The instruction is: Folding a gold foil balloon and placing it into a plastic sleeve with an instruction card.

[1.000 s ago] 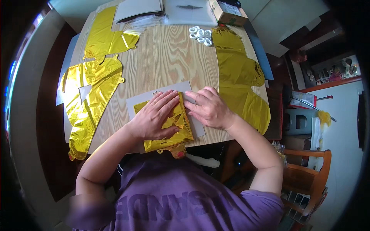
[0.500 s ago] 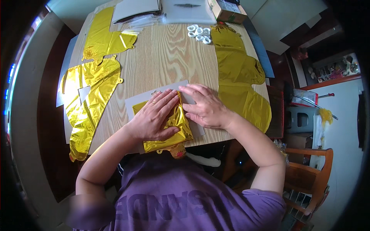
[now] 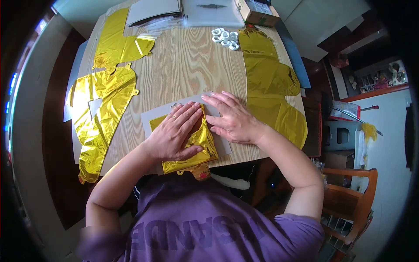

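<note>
A folded gold foil balloon (image 3: 203, 142) lies on a grey-white card (image 3: 150, 112) with a hanging hole, at the table's near edge. My left hand (image 3: 174, 133) rests flat over the balloon, fingers stretched and close together. Along the balloon's right side is my right hand (image 3: 233, 118), its fingers apart and fingertips at the card's upper right. The thumb and forefinger of that hand reach toward the foil's edge. A tab of the balloon hangs over the table's front edge. Part of the foil is hidden under my left hand.
Flat gold foil balloons lie at the left (image 3: 102, 105) and the right (image 3: 273, 74) of the wooden table (image 3: 187, 65). White ribbon rolls (image 3: 225, 38) sit near the back. Farther back are stacked cards (image 3: 152, 11), clear plastic sleeves (image 3: 214, 15) and a cardboard box (image 3: 257, 13).
My right hand has shifted very slightly away from me, its fingers a little more spread. My left hand stays pressed on the foil balloon.
</note>
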The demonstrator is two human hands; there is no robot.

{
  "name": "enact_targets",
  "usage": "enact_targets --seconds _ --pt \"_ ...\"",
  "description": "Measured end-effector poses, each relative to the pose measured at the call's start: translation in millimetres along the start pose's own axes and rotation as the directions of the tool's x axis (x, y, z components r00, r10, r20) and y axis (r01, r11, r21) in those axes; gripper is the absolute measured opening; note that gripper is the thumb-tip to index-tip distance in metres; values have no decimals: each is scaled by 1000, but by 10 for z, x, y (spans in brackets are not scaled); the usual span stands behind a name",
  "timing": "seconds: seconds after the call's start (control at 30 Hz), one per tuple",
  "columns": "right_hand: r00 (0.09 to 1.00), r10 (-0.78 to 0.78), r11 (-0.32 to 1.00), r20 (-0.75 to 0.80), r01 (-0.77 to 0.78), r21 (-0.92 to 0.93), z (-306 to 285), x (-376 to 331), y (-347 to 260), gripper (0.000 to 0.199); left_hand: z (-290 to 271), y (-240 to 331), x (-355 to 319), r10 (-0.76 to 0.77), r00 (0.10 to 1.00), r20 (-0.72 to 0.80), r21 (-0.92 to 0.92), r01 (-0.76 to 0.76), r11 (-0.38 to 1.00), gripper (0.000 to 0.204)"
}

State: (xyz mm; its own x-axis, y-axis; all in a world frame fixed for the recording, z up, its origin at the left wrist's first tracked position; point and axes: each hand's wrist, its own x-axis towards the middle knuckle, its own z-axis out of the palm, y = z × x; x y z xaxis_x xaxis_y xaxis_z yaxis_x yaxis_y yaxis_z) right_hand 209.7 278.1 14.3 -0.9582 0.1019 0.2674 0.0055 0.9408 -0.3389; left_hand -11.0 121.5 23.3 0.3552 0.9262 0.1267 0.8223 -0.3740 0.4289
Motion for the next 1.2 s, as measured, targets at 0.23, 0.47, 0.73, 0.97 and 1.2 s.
enact_targets --seconds 0.23,0.47,0.73,0.97,1.2 --pt "1000 -8 1000 -5 8 20 3 -5 3 29 9 -2 4 7 1000 1 20 -7 1000 93" --pt "1000 -18 999 11 19 -45 -25 -32 20 31 -15 -12 8 26 1000 -4 -24 -26 999 91" --pt "998 -60 997 11 60 -45 -101 -90 9 37 -31 16 17 40 999 23 15 -41 999 89" --pt "997 -76 997 -6 75 -28 -109 -103 -10 37 -22 9 14 53 998 37 47 -54 997 92" --pt "998 -20 995 -58 26 101 -145 -147 -13 35 -12 14 -2 74 997 38 87 -77 993 96"
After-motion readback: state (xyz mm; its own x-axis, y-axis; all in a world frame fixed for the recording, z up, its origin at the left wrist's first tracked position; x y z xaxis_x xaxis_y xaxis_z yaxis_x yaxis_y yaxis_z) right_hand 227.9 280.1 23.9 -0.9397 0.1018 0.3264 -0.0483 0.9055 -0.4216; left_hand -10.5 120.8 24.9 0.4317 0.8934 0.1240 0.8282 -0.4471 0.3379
